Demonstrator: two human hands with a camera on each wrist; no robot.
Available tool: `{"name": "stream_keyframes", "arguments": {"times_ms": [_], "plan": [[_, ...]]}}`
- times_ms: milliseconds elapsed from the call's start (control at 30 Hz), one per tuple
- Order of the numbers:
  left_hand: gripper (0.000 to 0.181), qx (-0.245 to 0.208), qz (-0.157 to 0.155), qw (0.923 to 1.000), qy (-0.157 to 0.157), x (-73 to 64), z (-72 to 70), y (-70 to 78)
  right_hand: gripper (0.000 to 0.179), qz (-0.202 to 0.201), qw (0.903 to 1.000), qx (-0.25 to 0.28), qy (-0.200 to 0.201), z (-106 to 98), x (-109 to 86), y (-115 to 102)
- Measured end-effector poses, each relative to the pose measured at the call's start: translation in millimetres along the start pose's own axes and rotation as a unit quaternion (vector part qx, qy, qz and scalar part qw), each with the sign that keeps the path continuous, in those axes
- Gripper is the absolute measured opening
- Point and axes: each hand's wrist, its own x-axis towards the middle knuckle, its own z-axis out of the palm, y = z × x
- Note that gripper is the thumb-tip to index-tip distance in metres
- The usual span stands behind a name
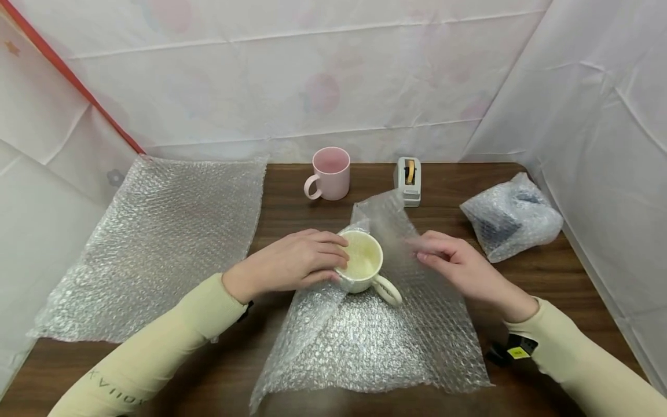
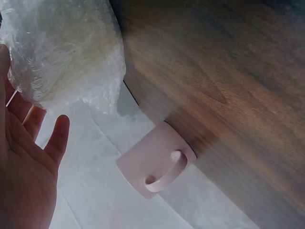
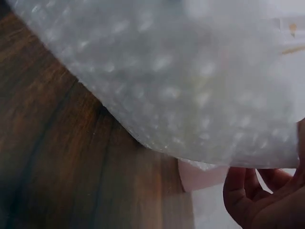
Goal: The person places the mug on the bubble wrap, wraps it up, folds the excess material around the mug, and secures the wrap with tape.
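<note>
The yellow cup [image 1: 366, 259] sits on bubble wrap [image 1: 372, 341] on the desk [image 1: 283, 208]; the left hand [image 1: 294, 259] holds it, fingers bent over the rim; the right hand [image 1: 461, 265] pinches the bubble wrap's edge.

The table [image 1: 283, 211] has a dark wood-grained top. Directly on it lie one bubble-wrap sheet [image 1: 177, 231] at left, a second sheet [image 1: 375, 353] at front centre, its right side apparently lifted, a pink mug [image 1: 334, 176], a tape dispenser [image 1: 412, 196] and a bubble-wrapped bundle [image 1: 526, 223] at right.
</note>
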Motion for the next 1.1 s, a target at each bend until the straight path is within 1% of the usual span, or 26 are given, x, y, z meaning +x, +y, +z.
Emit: {"name": "stream_keyframes", "arguments": {"times_ms": [67,133,200,267,333,400,433,467,500,533,567,633,667,733,800,833,933,967,1000,1067,1100], "plan": [[0.031,-0.002,0.001,1.0000,0.001,1.0,-0.1,-0.9,0.036,-0.039,0.9987,-0.032,-0.012,2,1.9,-3],[0.031,-0.015,0.000,0.9999,0.008,1.6,0.6,-2.3,0.038,-0.054,0.9965,-0.052,-0.036,5,3.9,-8],[0.031,-0.045,-0.006,0.9985,0.030,1.3,1.9,-4.0,0.039,-0.065,0.9935,-0.065,-0.067,8,5.8,-12],[0.034,-0.083,-0.015,0.9942,0.067,0.3,3.4,-5.2,0.041,-0.073,0.9893,-0.075,-0.101,11,7.6,-15],[0.046,-0.115,-0.032,0.9861,0.116,-1.6,5.1,-6.0,0.041,-0.076,0.9851,-0.087,-0.128,13,9.0,-18],[0.064,-0.125,-0.048,0.9776,0.162,-3.4,6.0,-6.4,0.041,-0.077,0.9806,-0.104,-0.148,14,10.0,-19],[0.073,-0.127,-0.055,0.9739,0.180,-4.3,6.2,-6.5,0.040,-0.078,0.9779,-0.114,-0.157,15,10.3,-20],[0.081,-0.123,-0.063,0.9718,0.191,-4.9,6.0,-6.6,0.040,-0.077,0.9755,-0.123,-0.165,15,10.5,-20],[0.088,-0.117,-0.067,0.9716,0.195,-5.1,5.4,-6.7,0.040,-0.075,0.9735,-0.130,-0.173,15,10.6,-20],[0.090,-0.110,-0.065,0.9732,0.192,-5.0,4.7,-7.2,0.040,-0.073,0.9714,-0.136,-0.180,15,10.6,-21],[0.090,-0.099,-0.059,0.9766,0.182,-4.7,3.5,-7.4,0.040,-0.070,0.9698,-0.141,-0.186,15,10.5,-21],[0.083,-0.079,-0.044,0.9847,0.149,-4.6,1.6,-7.5,0.041,-0.067,0.9676,-0.147,-0.194,14,10.5,-22],[0.076,-0.067,-0.034,0.9888,0.129,-4.7,0.6,-7.0,0.042,-0.066,0.9671,-0.147,-0.197,14,10.7,-22],[0.065,-0.045,-0.015,0.9946,0.093,-4.8,-0.6,-5.7,0.042,-0.063,0.9664,-0.147,-0.202,13,11.1,-22],[0.061,-0.025,-0.007,0.9975,0.065,-4.3,-0.8,-3.7,0.042,-0.062,0.9663,-0.146,-0.203,12,11.3,-21],[0.061,-0.018,-0.006,0.9982,0.057,-4.9,-0.5,-2.5,0.041,-0.064,0.9661,-0.146,-0.203,12,11.9,-21],[0.062,-0.006,-0.013,0.9992,0.038,-4.3,0.7,0.7,0.041,-0.091,0.9638,-0.157,-0.195,14,12.7,-18],[0.062,-0.005,-0.014,0.9994,0.032,-3.3,1.5,1.2,0.045,-0.106,0.9615,-0.170,-0.189,15,12.2,-16],[0.062,-0.004,-0.014,0.9996,0.025,-2.0,2.6,1.6,0.052,-0.120,0.9580,-0.186,-0.183,16,11.2,-16],[0.061,-0.002,-0.012,0.9999,0.011,0.3,4.5,2.4,0.069,-0.148,0.9460,-0.234,-0.169,18,7.1,-15],[0.060,-0.001,-0.011,0.9999,0.005,1.2,5.7,2.7,0.078,-0.160,0.9377,-0.263,-0.162,19,4.0,-14]]}}
